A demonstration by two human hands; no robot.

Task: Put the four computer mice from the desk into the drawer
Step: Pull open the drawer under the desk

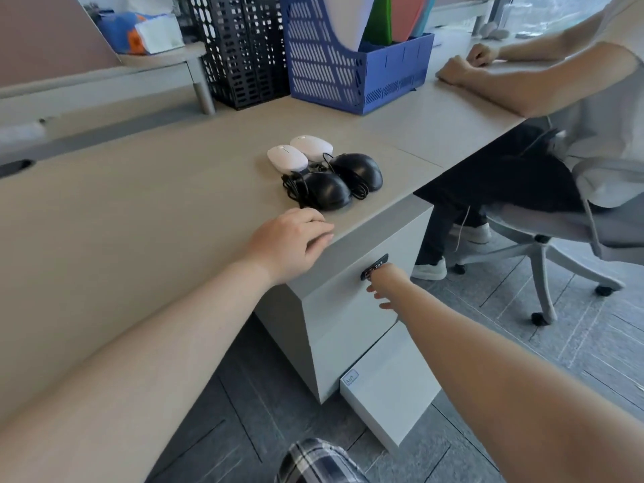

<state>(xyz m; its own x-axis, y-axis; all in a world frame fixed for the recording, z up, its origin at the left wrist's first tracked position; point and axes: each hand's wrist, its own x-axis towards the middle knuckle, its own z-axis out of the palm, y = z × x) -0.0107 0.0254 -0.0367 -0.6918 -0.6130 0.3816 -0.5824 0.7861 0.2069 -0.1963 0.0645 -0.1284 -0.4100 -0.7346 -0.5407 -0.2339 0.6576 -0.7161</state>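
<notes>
1. Head view: the left hand (291, 238) lies palm down on the beige table (139, 221) at its front edge, fingers loosely spread and holding nothing
2. The right hand (386, 284) reaches to the front of the grey cabinet (348, 322) under the table, fingers open against the panel just below a small black combination lock (374, 267); it grips nothing that can be seen
3. The four mice sit in a tight cluster near the table's front right corner, just beyond the left hand: white mouse (287, 158) and second white mouse (311, 147) behind, black mouse (327, 190) and second black mouse (359, 170) in front
4. The black pair are glossy, rounded and corded, their black cables bunched beside and between them; the white pair are smooth, flat ovals
5. The table is bare to the left of the mice and along its front edge, leaving open room there
6. The lower drawer (390, 385) stands tilted out from the cabinet base, with a small label (350, 378) on its corner; the writing is too small to read
7. At the back stand a black perforated file rack (244, 54) and a blue perforated file holder (352, 71) with coloured folders
8. A second person (557, 81) sits at the right on a grey wheeled chair (543, 238), forearms on the table, narrowing the space on that side
9. The floor (575, 343) is grey tile with thin seams
</notes>
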